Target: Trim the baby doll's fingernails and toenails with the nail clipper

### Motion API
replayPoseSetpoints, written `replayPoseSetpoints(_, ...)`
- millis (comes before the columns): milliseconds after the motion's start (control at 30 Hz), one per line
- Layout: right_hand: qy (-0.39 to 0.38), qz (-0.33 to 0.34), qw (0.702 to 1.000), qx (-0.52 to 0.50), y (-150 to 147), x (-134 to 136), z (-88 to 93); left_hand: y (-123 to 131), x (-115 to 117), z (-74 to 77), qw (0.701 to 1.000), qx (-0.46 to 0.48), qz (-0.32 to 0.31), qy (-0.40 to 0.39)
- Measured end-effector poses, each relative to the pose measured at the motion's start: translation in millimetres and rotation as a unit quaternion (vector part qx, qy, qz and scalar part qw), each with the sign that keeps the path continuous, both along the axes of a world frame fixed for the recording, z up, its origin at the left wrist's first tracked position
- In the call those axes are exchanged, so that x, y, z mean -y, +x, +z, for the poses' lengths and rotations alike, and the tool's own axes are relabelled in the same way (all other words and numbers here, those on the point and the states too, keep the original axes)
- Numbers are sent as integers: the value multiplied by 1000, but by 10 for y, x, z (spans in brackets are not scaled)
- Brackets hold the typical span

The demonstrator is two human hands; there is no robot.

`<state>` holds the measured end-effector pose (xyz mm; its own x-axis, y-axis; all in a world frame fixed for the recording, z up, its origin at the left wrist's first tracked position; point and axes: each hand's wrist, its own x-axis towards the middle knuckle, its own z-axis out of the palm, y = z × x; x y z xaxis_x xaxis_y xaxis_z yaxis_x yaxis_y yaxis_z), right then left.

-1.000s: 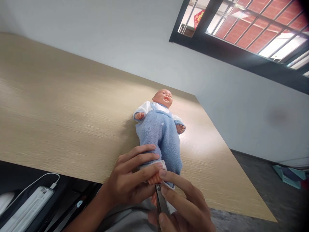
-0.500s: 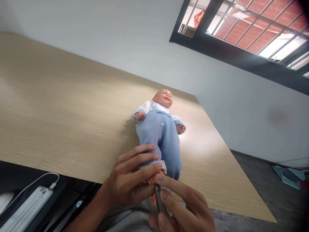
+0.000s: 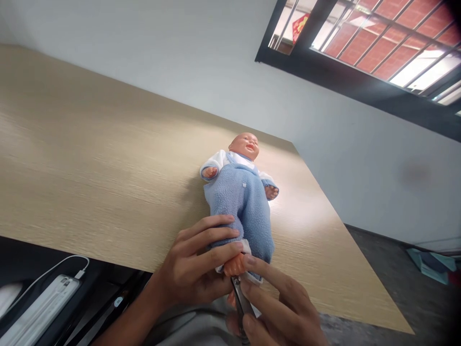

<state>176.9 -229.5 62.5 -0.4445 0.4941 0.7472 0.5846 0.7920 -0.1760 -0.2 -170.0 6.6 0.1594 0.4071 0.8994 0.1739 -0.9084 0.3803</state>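
Observation:
A baby doll [image 3: 239, 192] in blue fleece overalls and a white top lies on its back, head away from me. My left hand [image 3: 196, 259] is wrapped round its lower leg at the white cuff, fingers lying across the fabric. The doll's orange-pink foot [image 3: 234, 265] sticks out of that cuff, toes toward me. My right hand [image 3: 284, 302] grips a metal nail clipper [image 3: 242, 302], its head at the toes. The right index fingertip rests against the side of the foot. Fingers partly hide the clipper's lower end.
The doll lies near the front edge of a wooden table [image 3: 108, 163]. A white power bank [image 3: 46, 312] with a cable sits below the edge at left. Behind stand a pale wall [image 3: 162, 53] and a barred window [image 3: 389, 38]. A teal item [image 3: 430, 264] lies on the floor at right.
My right index finger has shifted right, off the top of the foot to its side, so more of the toes show. The clipper has moved slightly down and right. My left hand keeps its hold.

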Motion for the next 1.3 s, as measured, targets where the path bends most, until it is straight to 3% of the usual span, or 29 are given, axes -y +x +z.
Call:
replayPoseSetpoints(467, 9, -23, 999, -41, -53, -14, -36, -25, -6, -41, 1000, -16, 3, 11)
replayPoseSetpoints(733, -2, -85, 996, 30, -76, 68, -59, -30, -6, -37, 1000, -17, -3, 7)
replayPoseSetpoints(1133, -3, -183, 983, -29, -251, 168, -120, -34, -6, -64, 1000, -24, -4, 3)
replayPoseSetpoints(1233, -5, -150, 988, -38, -212, 156, -148, -37, -8, -52, 1000, -27, -6, 3)
replayPoseSetpoints(1300, -2, -107, 994, 14, -142, 150, -163, -39, -10, -48, 1000, -29, -4, 4)
